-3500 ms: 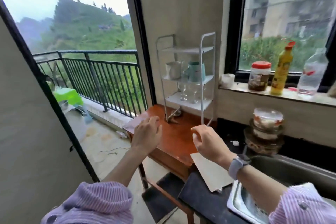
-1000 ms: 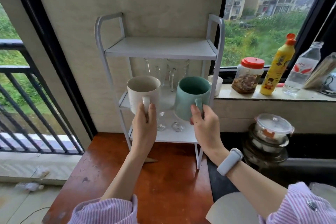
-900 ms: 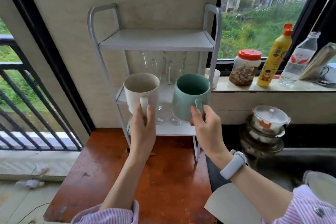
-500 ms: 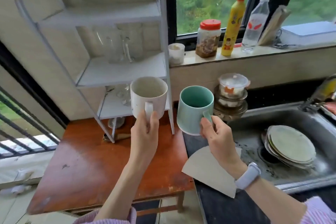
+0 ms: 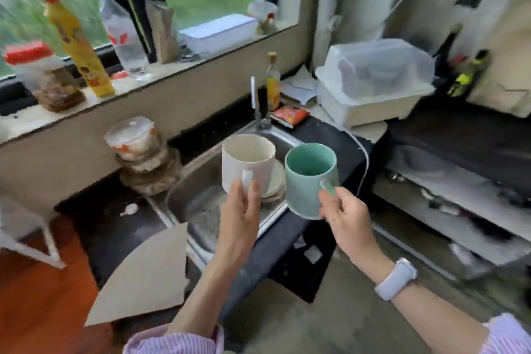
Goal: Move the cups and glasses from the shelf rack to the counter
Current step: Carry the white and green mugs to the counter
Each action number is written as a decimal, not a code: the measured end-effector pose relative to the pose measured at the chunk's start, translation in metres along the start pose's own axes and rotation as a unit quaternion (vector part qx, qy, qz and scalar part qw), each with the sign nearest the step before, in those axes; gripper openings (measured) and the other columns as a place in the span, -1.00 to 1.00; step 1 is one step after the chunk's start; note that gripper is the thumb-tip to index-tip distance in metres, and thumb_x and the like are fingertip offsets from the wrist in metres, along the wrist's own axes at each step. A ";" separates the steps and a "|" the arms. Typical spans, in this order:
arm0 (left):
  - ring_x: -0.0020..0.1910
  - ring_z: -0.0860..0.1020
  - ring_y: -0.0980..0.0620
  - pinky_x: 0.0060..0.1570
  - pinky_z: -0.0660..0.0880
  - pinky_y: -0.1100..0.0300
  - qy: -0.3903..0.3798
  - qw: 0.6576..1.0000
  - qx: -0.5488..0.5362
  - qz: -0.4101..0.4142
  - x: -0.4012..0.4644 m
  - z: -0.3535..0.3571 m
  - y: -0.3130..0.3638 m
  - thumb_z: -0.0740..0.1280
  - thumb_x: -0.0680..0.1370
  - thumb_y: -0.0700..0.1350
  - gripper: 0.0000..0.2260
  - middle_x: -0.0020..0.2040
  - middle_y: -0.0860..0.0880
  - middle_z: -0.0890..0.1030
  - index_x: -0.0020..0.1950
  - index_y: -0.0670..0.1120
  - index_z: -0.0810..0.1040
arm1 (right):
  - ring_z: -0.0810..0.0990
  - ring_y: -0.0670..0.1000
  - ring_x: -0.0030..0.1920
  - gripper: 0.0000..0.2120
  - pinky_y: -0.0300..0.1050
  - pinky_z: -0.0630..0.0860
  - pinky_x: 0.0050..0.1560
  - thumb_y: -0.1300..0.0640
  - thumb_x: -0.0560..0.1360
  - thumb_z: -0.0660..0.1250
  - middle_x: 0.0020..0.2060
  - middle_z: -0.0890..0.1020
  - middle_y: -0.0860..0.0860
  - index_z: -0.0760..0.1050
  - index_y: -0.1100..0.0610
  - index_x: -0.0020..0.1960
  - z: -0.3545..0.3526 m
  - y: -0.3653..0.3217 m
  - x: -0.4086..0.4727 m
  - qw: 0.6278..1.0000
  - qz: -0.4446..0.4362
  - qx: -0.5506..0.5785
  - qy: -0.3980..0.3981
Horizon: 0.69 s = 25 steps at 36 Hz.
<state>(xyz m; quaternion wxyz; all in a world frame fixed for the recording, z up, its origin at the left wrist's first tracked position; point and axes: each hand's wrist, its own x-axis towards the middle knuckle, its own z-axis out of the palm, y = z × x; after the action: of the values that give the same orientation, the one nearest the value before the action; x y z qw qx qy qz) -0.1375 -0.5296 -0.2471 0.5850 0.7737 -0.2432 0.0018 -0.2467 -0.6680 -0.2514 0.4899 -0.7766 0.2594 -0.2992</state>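
L mug [image 5: 247, 162] beside R mug [image 5: 309, 178], both above sink [image 5: 184, 190]; plates [image 5: 276, 181] in sink.

The dark surface [image 5: 339, 138] runs around a steel sink [image 5: 201, 172] set into it. On its left part stands a stack of lidded containers [image 5: 140, 152], with a small white scrap [image 5: 129, 209] lying near its foot, and a sheet of cardboard [image 5: 143, 276] overhangs the front edge. Behind the sink a tap [image 5: 254, 100] rises, with a small bottle [image 5: 273, 85] and a red packet [image 5: 290, 115] beside it. Farther right sit papers [image 5: 300, 86] and a white lidded box [image 5: 373, 80]. Plates [image 5: 274, 181] lie in the sink.
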 end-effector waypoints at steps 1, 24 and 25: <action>-0.33 0.41 0.24 -0.30 0.38 0.31 -0.024 1.000 -0.011 0.014 0.001 0.026 0.008 0.15 0.60 -0.02 -0.77 -0.26 0.01 0.52 -0.05 -0.18 0.43 | 0.40 0.01 -0.40 -0.69 -0.14 0.32 -0.33 0.01 0.49 0.22 -0.49 0.45 0.09 0.37 0.15 -0.36 -0.023 0.009 0.003 1.000 0.010 -0.010 0.019; -0.32 0.39 0.05 -0.34 0.35 0.28 -0.419 0.887 -0.135 0.135 0.009 0.498 0.158 0.12 0.61 0.00 -0.67 -0.31 -0.10 0.47 -0.17 -0.26 0.38 | 0.50 -0.12 -0.39 -0.74 -0.35 0.34 -0.41 0.14 0.55 0.19 -0.44 0.51 0.01 0.42 0.26 -0.26 -0.398 0.173 0.044 0.874 0.205 -0.132 0.420; -0.31 0.41 0.01 -0.31 0.38 0.19 -0.433 0.881 -0.138 0.132 0.013 0.517 0.163 0.11 0.61 0.00 -0.66 -0.28 -0.17 0.49 -0.15 -0.27 0.38 | 0.48 -0.06 -0.37 -0.74 -0.36 0.34 -0.41 0.13 0.55 0.19 -0.43 0.51 0.01 0.41 0.22 -0.27 -0.410 0.180 0.054 0.870 0.209 -0.134 0.425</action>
<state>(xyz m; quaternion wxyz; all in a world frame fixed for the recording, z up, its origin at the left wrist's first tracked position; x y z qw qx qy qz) -0.3332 -1.0347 -0.2592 0.5167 0.5692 -0.5702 -0.2895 -0.5238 -1.0237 -0.2651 0.2745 -0.5603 0.6367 -0.4531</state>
